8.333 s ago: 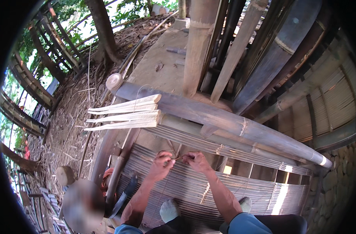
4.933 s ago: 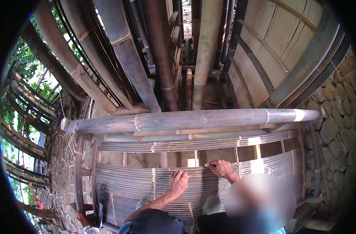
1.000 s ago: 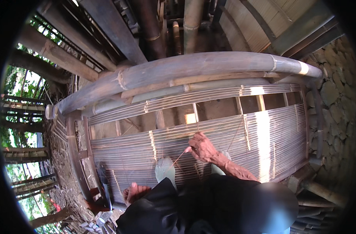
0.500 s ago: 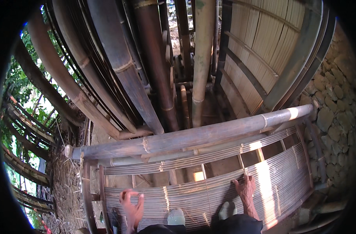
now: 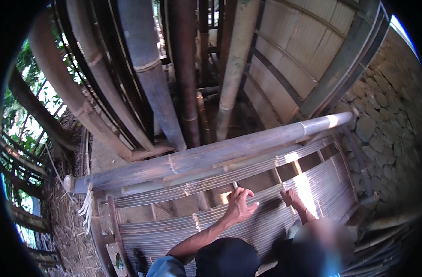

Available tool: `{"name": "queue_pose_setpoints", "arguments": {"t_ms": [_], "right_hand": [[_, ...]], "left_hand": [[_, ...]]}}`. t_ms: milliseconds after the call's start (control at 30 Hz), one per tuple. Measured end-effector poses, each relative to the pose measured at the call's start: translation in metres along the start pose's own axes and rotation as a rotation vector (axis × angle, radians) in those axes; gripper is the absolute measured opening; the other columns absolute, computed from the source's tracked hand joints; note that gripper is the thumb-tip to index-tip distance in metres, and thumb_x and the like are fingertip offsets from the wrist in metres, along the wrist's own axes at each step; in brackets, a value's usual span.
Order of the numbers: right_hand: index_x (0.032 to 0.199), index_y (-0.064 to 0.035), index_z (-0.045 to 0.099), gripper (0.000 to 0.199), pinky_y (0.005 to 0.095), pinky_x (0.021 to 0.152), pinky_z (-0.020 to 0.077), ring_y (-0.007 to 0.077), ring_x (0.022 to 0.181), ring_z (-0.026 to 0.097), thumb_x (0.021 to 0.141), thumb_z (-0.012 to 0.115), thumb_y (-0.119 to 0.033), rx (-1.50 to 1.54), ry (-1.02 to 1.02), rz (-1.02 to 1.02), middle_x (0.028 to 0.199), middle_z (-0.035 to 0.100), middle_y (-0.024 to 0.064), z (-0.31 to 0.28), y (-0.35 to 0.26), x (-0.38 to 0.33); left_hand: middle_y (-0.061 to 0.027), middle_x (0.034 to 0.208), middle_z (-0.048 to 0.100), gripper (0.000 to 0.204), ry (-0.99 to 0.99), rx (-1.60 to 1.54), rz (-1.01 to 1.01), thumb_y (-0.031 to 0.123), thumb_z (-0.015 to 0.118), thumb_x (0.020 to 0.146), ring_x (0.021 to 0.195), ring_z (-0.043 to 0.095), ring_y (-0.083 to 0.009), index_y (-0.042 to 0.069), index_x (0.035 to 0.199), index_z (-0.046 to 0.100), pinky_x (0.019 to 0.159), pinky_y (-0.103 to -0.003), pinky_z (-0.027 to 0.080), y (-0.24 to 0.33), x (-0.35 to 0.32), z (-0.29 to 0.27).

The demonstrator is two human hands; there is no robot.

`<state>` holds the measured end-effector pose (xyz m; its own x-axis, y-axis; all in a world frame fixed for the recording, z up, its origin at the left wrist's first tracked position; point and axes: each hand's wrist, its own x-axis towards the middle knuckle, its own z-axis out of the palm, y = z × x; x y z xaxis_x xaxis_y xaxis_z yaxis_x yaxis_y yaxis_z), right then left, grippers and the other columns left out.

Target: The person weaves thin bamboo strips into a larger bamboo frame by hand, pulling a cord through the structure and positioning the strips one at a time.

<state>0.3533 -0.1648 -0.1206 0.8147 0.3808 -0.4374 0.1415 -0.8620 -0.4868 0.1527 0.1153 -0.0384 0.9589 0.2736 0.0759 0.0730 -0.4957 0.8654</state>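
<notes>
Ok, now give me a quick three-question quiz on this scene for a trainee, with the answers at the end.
1. Near which part of the thick bamboo pole do the pale strips hang? A) right end, B) left end, C) middle
2. True or false: the slatted surface lies on the person's side of the pole.
3. Which is nearer the stonework, the left hand or the right hand?

Key: 1. B, left end. 2. True. 3. The right hand.
</notes>
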Motion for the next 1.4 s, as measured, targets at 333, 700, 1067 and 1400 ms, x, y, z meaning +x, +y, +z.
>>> {"name": "queue_pose_setpoints", "arguments": {"t_ms": [333, 700, 1067, 1400], "right_hand": [[0.095, -0.0013, 0.076, 0.034, 0.0369, 0.064, 0.0514, 0.0187, 0.067, 0.065, 0.096, 0.061, -0.032, 0.007, -0.497, -0.296, 0.075, 0.072, 0.0102, -0.034, -0.074, -0.003], [0.078, -0.0095, 0.072, 0.032, 0.0508, 0.063, 0.0564, 0.0429, 0.067, 0.068, 0.091, 0.063, -0.037, -0.123, 0.077, -0.745, 0.071, 0.069, 0.0201, -0.043, 0.031, 0.109], [0.094, -0.0112, 0.077, 0.037, 0.0480, 0.074, 0.0594, 0.0410, 0.082, 0.072, 0.092, 0.065, -0.046, -0.084, -0.245, -0.704, 0.087, 0.075, 0.0164, -0.042, 0.042, 0.128], [0.110, -0.0131, 0.075, 0.037, 0.0467, 0.084, 0.0581, 0.0394, 0.096, 0.071, 0.091, 0.065, -0.043, -0.145, -0.381, -0.538, 0.101, 0.075, 0.0170, -0.050, 0.025, 0.137]], "left_hand": [[-0.0108, 0.106, 0.072, 0.052, -0.579, -1.021, -0.666, 0.024, 0.078, 0.090, 0.092, 0.070, -0.0175, 0.000, 0.132, 0.059, 0.082, -0.031, 0.057, -0.001, 0.031, 0.102], [0.0021, 0.070, 0.060, 0.025, -0.082, -0.304, -0.620, 0.023, 0.065, 0.101, 0.063, 0.050, -0.0036, 0.001, 0.095, 0.076, 0.055, -0.021, 0.039, 0.033, 0.046, -0.048], [-0.0138, 0.094, 0.071, 0.025, 0.477, -1.249, -0.284, 0.017, 0.057, 0.104, 0.079, 0.068, -0.0209, 0.002, 0.087, 0.067, 0.082, -0.039, 0.058, 0.105, 0.064, -0.016], [-0.0186, 0.087, 0.073, 0.026, 0.043, 0.080, -0.441, 0.009, 0.056, 0.094, 0.076, 0.069, -0.0238, 0.009, 0.108, 0.078, 0.069, -0.038, 0.055, 0.017, 0.107, 0.108]]}}
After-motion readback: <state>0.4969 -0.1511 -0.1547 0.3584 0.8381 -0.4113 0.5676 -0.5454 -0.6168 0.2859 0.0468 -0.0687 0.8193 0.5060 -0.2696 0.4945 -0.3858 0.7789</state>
